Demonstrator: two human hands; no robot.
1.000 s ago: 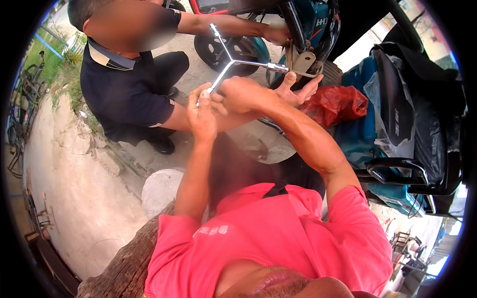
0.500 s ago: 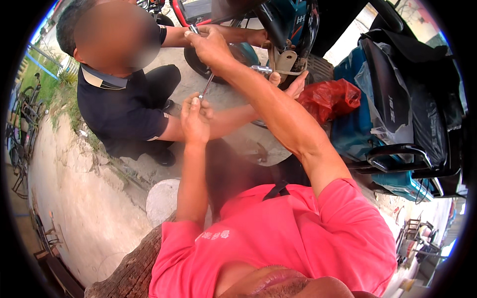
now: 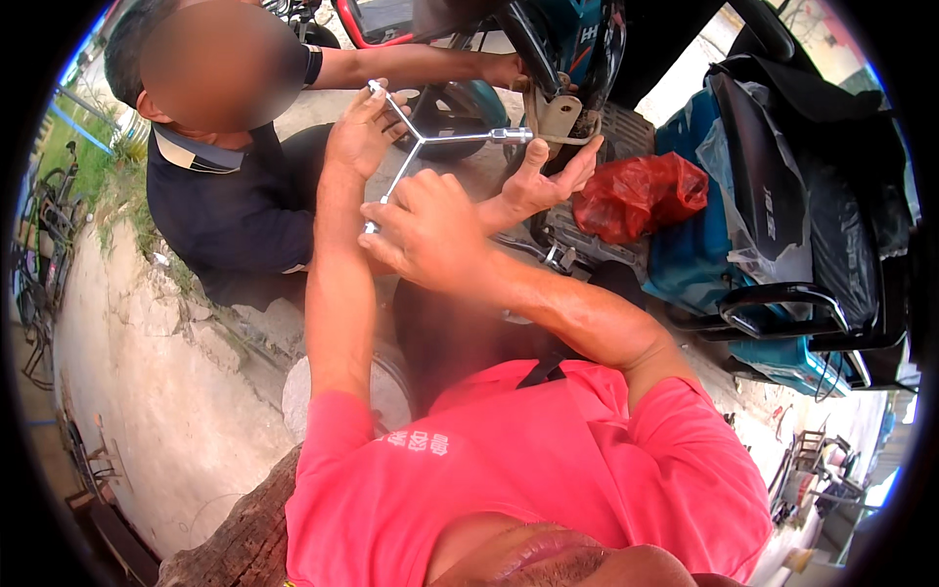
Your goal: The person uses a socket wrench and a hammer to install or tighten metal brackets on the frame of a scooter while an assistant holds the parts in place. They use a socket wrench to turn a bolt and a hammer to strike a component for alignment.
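A silver Y-shaped socket wrench [image 3: 460, 138] has its three arms spread before me. The far-left arm is in my left hand [image 3: 354, 142], its fingers curled about the end. Crossing in front of my left forearm, my right hand [image 3: 435, 230] is closed around the near arm, whose socket tip shows by my thumb. The third arm points right, its thick socket end at a metal bracket [image 3: 561, 115] on a teal vehicle. A co-worker's open hand [image 3: 548, 186] is just under that socket; their other hand [image 3: 504, 70] is by the bracket's far side.
A crouching person in a dark shirt [image 3: 220, 210] is at far left. A red plastic bag [image 3: 641, 196] lies right of the bracket, near a black plastic-wrapped seat [image 3: 773, 196]. Beneath my left arm is a pale round object [image 3: 293, 396], and a rough log [image 3: 235, 533] is at lower left.
The wrench has turned. My left hand has moved from the near end to the far one, and my right hand has come back from the far end to the near one.
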